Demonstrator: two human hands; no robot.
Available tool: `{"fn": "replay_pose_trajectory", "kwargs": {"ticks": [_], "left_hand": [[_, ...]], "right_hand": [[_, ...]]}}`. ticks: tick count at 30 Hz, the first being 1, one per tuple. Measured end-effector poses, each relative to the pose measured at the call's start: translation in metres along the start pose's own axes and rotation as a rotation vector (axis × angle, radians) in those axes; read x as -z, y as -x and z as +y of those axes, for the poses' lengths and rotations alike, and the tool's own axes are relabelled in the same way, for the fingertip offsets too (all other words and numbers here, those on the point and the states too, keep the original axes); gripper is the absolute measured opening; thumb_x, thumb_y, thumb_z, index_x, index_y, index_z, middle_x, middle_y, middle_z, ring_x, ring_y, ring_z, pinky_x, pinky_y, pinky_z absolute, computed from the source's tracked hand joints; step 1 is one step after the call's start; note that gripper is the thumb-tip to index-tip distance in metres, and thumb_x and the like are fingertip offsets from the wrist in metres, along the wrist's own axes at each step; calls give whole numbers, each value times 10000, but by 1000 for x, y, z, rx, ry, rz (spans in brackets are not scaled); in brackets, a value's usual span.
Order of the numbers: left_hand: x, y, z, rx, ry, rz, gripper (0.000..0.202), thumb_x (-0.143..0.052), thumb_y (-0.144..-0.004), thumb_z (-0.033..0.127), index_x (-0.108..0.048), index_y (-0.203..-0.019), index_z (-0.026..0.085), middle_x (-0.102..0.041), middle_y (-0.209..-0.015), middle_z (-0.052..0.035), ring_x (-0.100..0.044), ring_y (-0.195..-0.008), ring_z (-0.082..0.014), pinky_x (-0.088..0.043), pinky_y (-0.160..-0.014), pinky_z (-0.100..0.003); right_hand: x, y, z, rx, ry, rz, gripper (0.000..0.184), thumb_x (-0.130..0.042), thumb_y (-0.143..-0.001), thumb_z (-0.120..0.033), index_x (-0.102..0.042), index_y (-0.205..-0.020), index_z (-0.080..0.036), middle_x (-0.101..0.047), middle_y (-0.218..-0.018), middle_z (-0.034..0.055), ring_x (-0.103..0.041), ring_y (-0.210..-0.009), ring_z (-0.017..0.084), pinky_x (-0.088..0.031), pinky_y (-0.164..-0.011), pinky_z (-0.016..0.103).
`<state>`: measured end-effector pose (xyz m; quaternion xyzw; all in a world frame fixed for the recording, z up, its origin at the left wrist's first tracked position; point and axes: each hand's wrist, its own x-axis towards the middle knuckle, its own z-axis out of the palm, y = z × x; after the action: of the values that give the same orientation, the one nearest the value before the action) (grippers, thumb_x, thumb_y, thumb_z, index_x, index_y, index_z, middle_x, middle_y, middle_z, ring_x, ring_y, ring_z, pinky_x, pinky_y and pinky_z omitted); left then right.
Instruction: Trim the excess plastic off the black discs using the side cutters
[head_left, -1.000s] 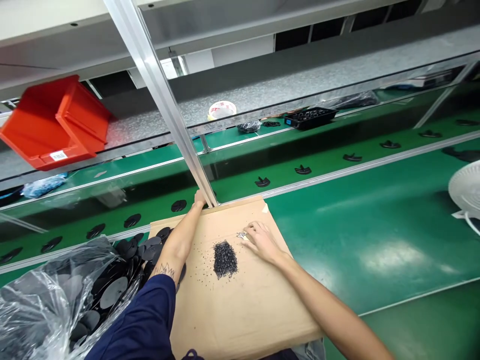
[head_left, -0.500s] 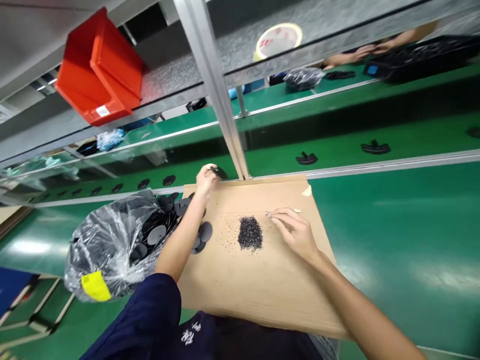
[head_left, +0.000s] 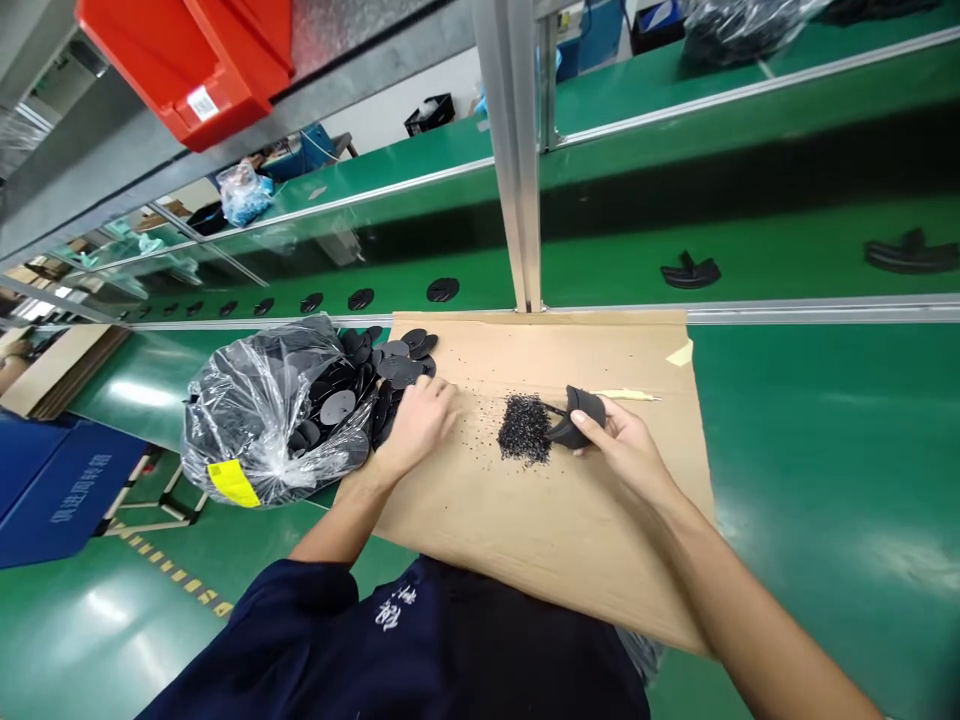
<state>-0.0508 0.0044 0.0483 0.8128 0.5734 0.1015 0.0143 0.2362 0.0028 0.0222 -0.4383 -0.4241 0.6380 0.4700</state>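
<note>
Nearest, a navy top [head_left: 390, 640] leans over one sheet of cardboard [head_left: 570, 560] lying on the green tabletop [head_left: 825, 480]. The right hand [head_left: 619, 445] has its fingers [head_left: 604, 418] closed on one curved black piece [head_left: 579, 418], just beside a single heap of black granules [head_left: 523, 428], with stray grains scattered around it. The left hand [head_left: 416, 428] rests on the cardboard, its fingers [head_left: 442, 395] loosely curled and holding nothing, just beside a loose cluster of black discs [head_left: 401, 370]. Left of these lies one clear plastic bag [head_left: 262, 420] of more discs, with one yellow label [head_left: 232, 484]. Farther off, a green conveyor belt [head_left: 750, 225] carries at least six black discs [head_left: 360, 298] and two curved pieces [head_left: 690, 270]; one red plastic bin [head_left: 202, 70] sits overhead.
</note>
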Motion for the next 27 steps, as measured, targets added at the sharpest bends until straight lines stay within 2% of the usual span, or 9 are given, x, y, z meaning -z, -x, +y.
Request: {"fn": "replay_pose_trajectory", "kwargs": {"ticks": [2,4,8,11,14,16,20,25,27], "left_hand": [[6,6,-17,90,-239,-116,263,-694,-907,245,-651,-1140,130,-697,-1110,-175,-607,-1051,-336,-506,-862,-439],[8,9,-26,119,-309,-187,357,-692,-906,231,-619,-1237,116,-694,-1143,-184,-605,-1055,-344,-503,-847,-439],[2,6,-26,127,-62,-108,291,-671,-908,155,-619,-1194,149,-725,-1022,-112,-641,-977,-282,-513,-836,-385],[-7,1,-10,48,377,30,143,-658,-948,222,-633,-1079,171,-730,-932,-53,-683,-880,-199,-538,-805,-304],[-19,-2,21,-52,803,87,260,-653,-971,387,-641,-1108,167,-743,-969,-56,-723,-859,-162,-569,-771,-250],[-28,-4,43,-89,967,92,332,-670,-957,433,-654,-1141,157,-748,-984,-70,-734,-855,-160,-584,-759,-241],[-47,-9,73,-84,983,211,320,-677,-955,415,-696,-1138,152,-736,-1018,-96,-720,-878,-172,-586,-744,-258],[-58,-5,79,-138,885,359,284,-648,-983,349,-695,-1203,177,-746,-1046,-89,-710,-964,-176,-589,-850,-299],[-57,-3,79,-157,846,404,265,-638,-990,345,-697,-1181,170,-745,-1009,-83,-709,-936,-171,-592,-831,-295]], "right_hand": [[0,0,0,-26,-1,14,614,-878,-692,-589,-751,-1128,-176,-767,-871,62,-659,-671,154,-554,-521,247],[-1,0,1,-43,11,4,615,-885,-679,-588,-761,-1123,-181,-781,-908,71,-686,-692,169,-577,-548,266],[-2,1,6,-61,41,-7,558,-889,-659,-595,-784,-1001,-166,-795,-893,88,-715,-679,194,-594,-563,303],[-5,3,10,-51,46,16,557,-872,-677,-601,-776,-1017,-170,-796,-863,81,-735,-710,214,-600,-578,313],[-10,7,11,-33,49,-7,549,-881,-671,-586,-766,-1030,-187,-789,-861,56,-744,-761,221,-617,-652,331],[-14,11,10,-17,58,-34,498,-883,-676,-573,-761,-974,-194,-772,-864,34,-732,-772,204,-614,-709,329],[-19,18,11,-11,99,-66,444,-863,-703,-587,-713,-832,-190,-681,-758,-9,-663,-696,153,-564,-676,283],[-17,21,10,-7,204,-42,461,-844,-718,-614,-670,-787,-192,-581,-685,-32,-533,-614,109,-455,-576,238],[-18,21,9,-13,247,-45,476,-834,-720,-631,-652,-761,-193,-542,-662,-37,-486,-595,103,-423,-550,235]]}}
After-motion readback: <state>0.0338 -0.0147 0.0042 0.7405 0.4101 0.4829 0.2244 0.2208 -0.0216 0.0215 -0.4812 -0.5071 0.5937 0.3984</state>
